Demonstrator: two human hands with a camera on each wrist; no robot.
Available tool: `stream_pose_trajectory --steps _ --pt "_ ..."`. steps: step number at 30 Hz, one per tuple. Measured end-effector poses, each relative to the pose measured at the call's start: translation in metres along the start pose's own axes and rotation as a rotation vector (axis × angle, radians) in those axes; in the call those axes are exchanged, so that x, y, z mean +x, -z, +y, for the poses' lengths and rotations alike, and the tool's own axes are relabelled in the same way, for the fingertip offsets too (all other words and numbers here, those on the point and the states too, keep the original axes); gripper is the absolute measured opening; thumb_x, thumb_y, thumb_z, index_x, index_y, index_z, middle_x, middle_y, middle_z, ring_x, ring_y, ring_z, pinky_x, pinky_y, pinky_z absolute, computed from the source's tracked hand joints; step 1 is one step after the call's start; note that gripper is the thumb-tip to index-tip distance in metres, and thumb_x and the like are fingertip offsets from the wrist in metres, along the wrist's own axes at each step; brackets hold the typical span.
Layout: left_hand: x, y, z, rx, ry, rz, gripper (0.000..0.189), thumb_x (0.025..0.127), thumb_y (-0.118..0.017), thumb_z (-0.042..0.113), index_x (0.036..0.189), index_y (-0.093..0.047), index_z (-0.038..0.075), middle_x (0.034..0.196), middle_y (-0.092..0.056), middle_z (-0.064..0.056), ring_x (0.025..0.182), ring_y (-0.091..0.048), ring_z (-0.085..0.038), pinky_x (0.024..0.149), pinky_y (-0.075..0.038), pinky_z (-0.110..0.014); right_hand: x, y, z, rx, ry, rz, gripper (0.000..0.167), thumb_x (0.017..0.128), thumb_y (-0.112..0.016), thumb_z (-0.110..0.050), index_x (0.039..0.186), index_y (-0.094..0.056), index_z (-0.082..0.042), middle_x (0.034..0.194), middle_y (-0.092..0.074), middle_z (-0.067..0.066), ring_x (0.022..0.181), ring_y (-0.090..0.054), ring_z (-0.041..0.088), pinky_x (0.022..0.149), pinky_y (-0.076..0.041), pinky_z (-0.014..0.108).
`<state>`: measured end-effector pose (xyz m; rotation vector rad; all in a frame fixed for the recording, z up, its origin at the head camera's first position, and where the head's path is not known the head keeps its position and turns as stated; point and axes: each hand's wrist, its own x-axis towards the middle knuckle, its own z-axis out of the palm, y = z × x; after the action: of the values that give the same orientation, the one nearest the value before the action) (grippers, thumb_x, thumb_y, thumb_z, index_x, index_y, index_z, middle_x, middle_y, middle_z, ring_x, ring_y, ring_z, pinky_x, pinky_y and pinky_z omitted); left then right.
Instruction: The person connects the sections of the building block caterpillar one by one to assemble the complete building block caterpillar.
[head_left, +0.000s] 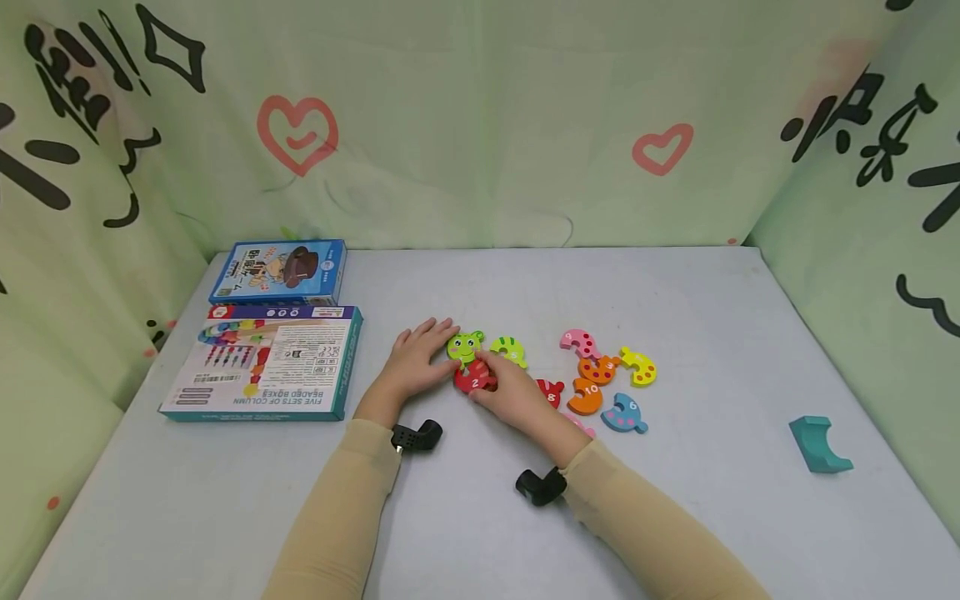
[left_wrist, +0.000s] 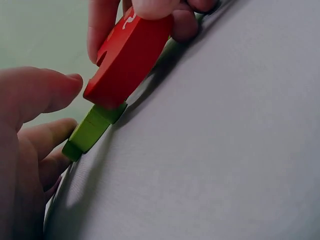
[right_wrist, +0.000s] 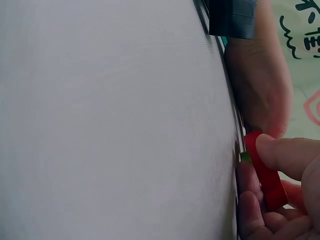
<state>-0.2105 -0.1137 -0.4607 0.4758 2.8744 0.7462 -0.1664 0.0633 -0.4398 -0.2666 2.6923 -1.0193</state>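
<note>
My right hand [head_left: 523, 398] pinches a red puzzle piece [head_left: 472, 377] marked with a 2 between thumb and fingers. The left wrist view shows this red piece tilted, its lower end at the edge of a green piece. That green frog-faced head piece [head_left: 466, 345] lies just beyond the red one. My left hand [head_left: 417, 360] is spread beside it, fingertips at its far side; the thumb [left_wrist: 55, 92] stands apart from both pieces. A green curved piece [head_left: 510, 350] lies to the right of the head. In the right wrist view, my thumb presses the red piece [right_wrist: 267, 172].
Right of my hands lie a pink piece [head_left: 577, 342], orange pieces [head_left: 597, 370], a yellow piece [head_left: 639, 367], a blue piece [head_left: 622, 413] and another red piece [head_left: 551, 391]. Two boxes [head_left: 262, 367] sit at left. A teal block [head_left: 819, 445] stands far right.
</note>
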Motion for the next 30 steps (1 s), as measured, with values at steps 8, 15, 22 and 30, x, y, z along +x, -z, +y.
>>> stream_pose_trajectory --steps 8,15,22,30 --pt "0.000 -0.001 -0.001 -0.005 -0.001 -0.009 0.060 0.085 -0.049 0.045 0.140 -0.037 0.021 0.149 -0.030 0.002 0.140 -0.017 -0.022 0.111 -0.006 -0.053 0.003 -0.005 0.002 0.004 0.020 0.041 0.058 0.077 -0.070 -0.030 0.127 -0.050 -0.007 0.125 -0.055 0.011 0.112 -0.052 0.024 0.096 -0.043 0.042" --pt "0.000 0.000 -0.001 0.000 0.000 -0.009 0.060 0.086 -0.048 0.045 0.140 -0.036 0.022 0.149 -0.029 0.002 0.140 -0.017 -0.022 0.111 -0.006 -0.053 0.003 -0.007 0.002 -0.003 0.043 0.084 0.058 0.076 -0.072 -0.030 0.124 -0.052 -0.005 0.122 -0.054 0.012 0.110 -0.050 0.024 0.094 -0.044 0.040" --pt "0.000 0.001 -0.001 0.006 0.006 -0.005 0.060 0.086 -0.048 0.045 0.140 -0.036 0.022 0.149 -0.029 0.003 0.140 -0.017 -0.021 0.111 -0.007 -0.053 0.005 -0.009 0.002 0.003 0.068 0.109 0.059 0.075 -0.072 -0.031 0.125 -0.052 -0.006 0.119 -0.054 0.013 0.096 -0.049 0.021 0.079 -0.047 0.033" --pt "0.000 0.002 0.001 -0.003 0.012 -0.005 0.059 0.087 -0.047 0.046 0.139 -0.037 0.021 0.148 -0.030 0.002 0.140 -0.017 -0.022 0.111 -0.007 -0.054 0.005 -0.012 0.003 0.026 0.053 0.124 0.061 0.075 -0.072 -0.029 0.128 -0.050 -0.009 0.120 -0.054 0.011 0.096 -0.049 0.021 0.078 -0.047 0.031"
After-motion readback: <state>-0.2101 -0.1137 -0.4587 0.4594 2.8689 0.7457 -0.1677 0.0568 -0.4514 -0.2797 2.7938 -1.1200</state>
